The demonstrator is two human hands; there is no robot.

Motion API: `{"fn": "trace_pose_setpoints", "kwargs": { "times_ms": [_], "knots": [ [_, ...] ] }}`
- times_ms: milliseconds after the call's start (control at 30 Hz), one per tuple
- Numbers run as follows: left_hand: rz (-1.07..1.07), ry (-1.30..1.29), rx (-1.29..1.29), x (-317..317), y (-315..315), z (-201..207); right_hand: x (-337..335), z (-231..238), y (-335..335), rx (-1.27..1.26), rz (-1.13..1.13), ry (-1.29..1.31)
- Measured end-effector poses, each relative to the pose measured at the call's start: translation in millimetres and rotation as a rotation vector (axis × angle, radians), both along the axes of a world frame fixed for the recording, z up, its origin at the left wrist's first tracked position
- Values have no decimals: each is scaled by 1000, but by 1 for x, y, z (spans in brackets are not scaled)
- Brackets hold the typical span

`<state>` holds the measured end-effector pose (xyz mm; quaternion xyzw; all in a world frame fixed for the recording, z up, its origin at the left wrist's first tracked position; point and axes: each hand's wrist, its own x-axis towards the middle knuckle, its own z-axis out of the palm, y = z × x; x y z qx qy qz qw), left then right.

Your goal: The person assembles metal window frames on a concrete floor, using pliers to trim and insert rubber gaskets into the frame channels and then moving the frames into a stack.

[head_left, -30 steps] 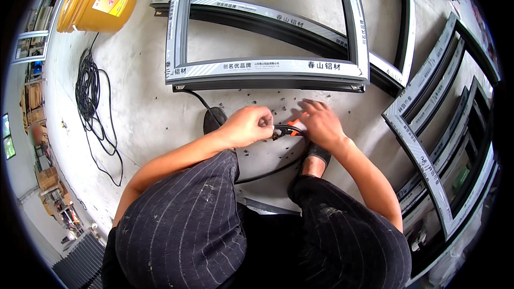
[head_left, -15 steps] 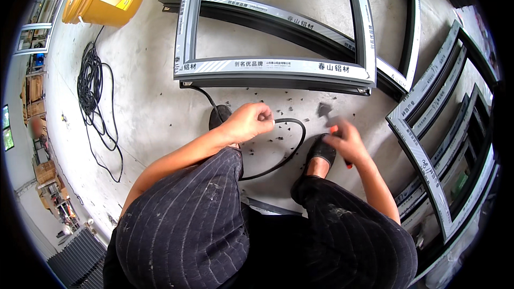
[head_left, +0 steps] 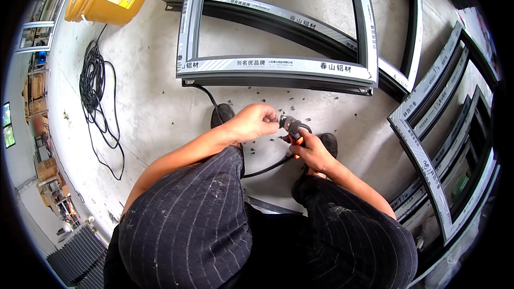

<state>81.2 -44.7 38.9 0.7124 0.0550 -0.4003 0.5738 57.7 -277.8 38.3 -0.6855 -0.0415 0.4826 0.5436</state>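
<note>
A person with bent knees brings 2 bare hands together just on the near side of a white-faced window frame (head_left: 278,68). The black strip (head_left: 273,167) curves over the floor (head_left: 364,144), nearer the person than the frame; another dark length runs from the frame's lower left corner, and whether the 2 join is hidden. The strip looks light, soft and springy, probably rubbery, best pinched close to its end. The cutter (head_left: 296,126), dark-headed with orange handles, looks stiff and heavier; its handles suit a full grip, away from the blades.

The left hand (head_left: 256,122), below the frame's left half, has its fingers curled and its thumb and fingertips drawn together, apparently pinching the strip's end at the cutter's nose. The right hand (head_left: 315,154), below the frame's right half, wraps the handles, its forearm slanting inward. Small dark bits (head_left: 337,98) dot the floor below the frame.
</note>
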Motion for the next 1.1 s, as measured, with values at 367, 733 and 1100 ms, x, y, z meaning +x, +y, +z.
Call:
{"fn": "trace_pose_setpoints", "kwargs": {
  "times_ms": [367, 733, 1100],
  "knots": [
    [-122, 58, 113, 6, -2, 6, -4, -2, -2, -228, 127, -641],
    [44, -285, -69, 14, -8, 13, 38, 1, -53, -895, 267, -855],
    [270, -347, -191, 28, 1, 46, 56, -1, 51, 305, -307, -108]
  ]
}}
